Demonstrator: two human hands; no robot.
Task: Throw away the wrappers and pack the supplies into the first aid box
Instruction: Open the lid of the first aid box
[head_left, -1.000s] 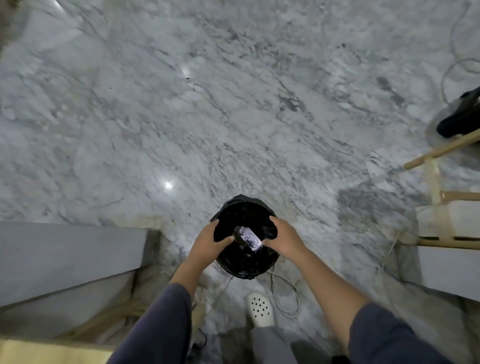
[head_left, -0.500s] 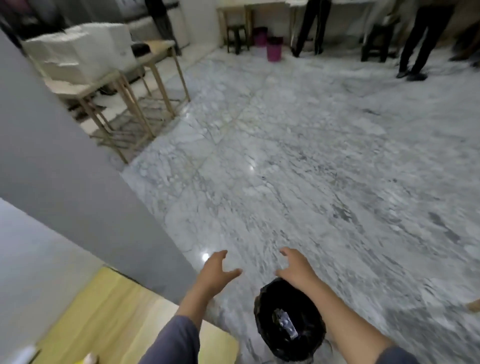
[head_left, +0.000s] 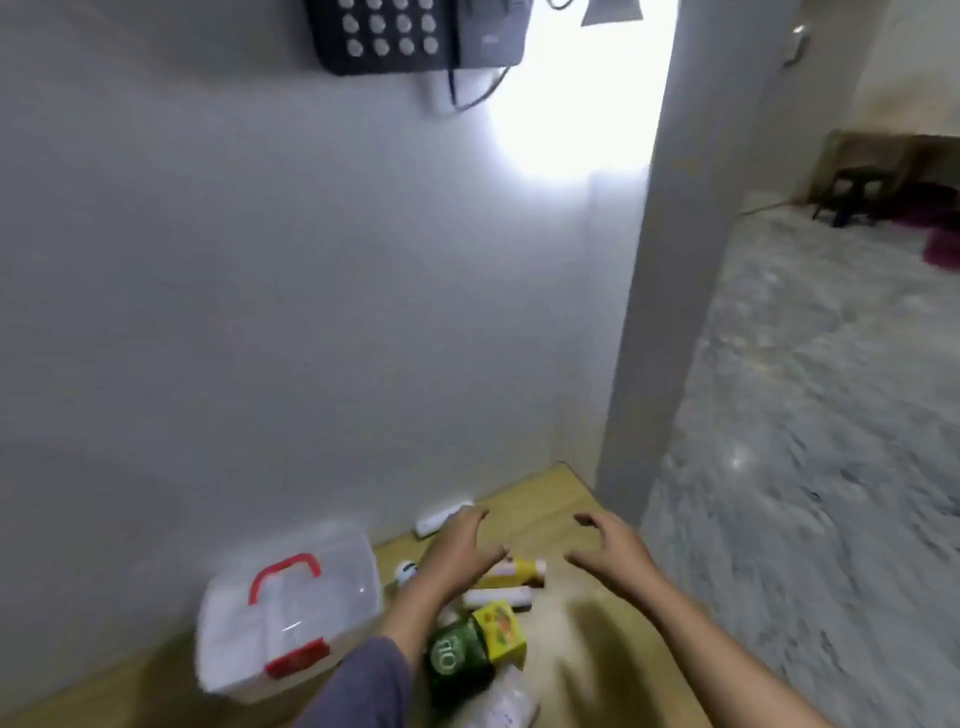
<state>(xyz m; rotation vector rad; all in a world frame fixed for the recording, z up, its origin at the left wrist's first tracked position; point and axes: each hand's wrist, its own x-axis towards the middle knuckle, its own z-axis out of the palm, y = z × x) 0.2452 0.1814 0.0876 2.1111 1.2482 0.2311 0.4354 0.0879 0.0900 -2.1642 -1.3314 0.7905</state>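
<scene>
A clear plastic first aid box (head_left: 291, 608) with a red handle and red latch stands shut on the wooden table (head_left: 550, 499), against the grey wall. To its right lie the supplies: a yellow tube (head_left: 511, 569), a white tube (head_left: 498, 596), a small yellow carton (head_left: 501, 631), a green packet (head_left: 457, 657) and a white pack (head_left: 506, 704) at the bottom edge. My left hand (head_left: 457, 551) hovers over the tubes, fingers spread, holding nothing. My right hand (head_left: 608, 551) hovers open to the right of them, above bare wood. The frame is blurred.
A white stick-like object (head_left: 441, 517) lies by the wall behind my left hand. A grey partition (head_left: 660, 312) ends the table on the right; marble floor (head_left: 810, 467) lies beyond it. A black panel (head_left: 405, 31) hangs on the wall above.
The wrapper dropped from my hands into the black bin. The view has swung from the floor and bin back to the table; both hands, now empty, have come over the supplies.
</scene>
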